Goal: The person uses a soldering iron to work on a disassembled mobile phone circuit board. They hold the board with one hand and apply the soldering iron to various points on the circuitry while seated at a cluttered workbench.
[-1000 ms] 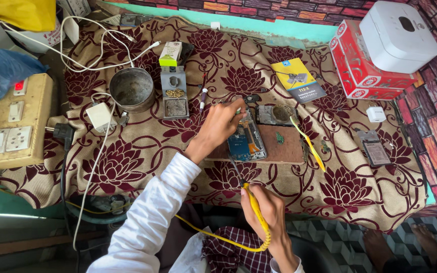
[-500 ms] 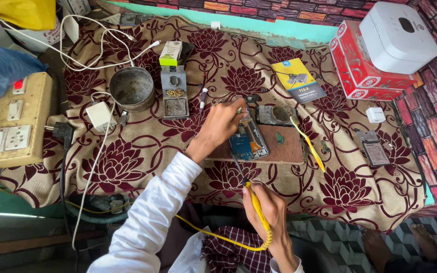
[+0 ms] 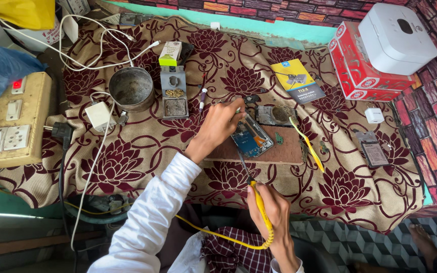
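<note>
Left hand: my left hand (image 3: 217,126) reaches across the flowered cloth (image 3: 127,151) and rests on the top edge of the opened phone (image 3: 251,137), fingers curled and pinching that edge to steady it.
Right hand: my right hand (image 3: 274,215) is closed around the yellow soldering iron (image 3: 260,207), held like a pen, its dark tip pointing up at the phone's lower end.
Change: against half a second ago, almost nothing; the left hand sits in the same place on the phone and the iron's tip has crept only a touch nearer the board.
Meaning: I judge the work is paused in the hold-and-aim stage, with the tip close to the phone but contact too fine for me to tell.
Phone: it lies tilted on the brown wooden board (image 3: 284,149), middle of the cloth, screen side off.
Nearby: a metal bowl (image 3: 131,88) and a grey tip-cleaner stand (image 3: 174,93) sit to the left, yellow tweezers (image 3: 307,144) to the right.
</note>
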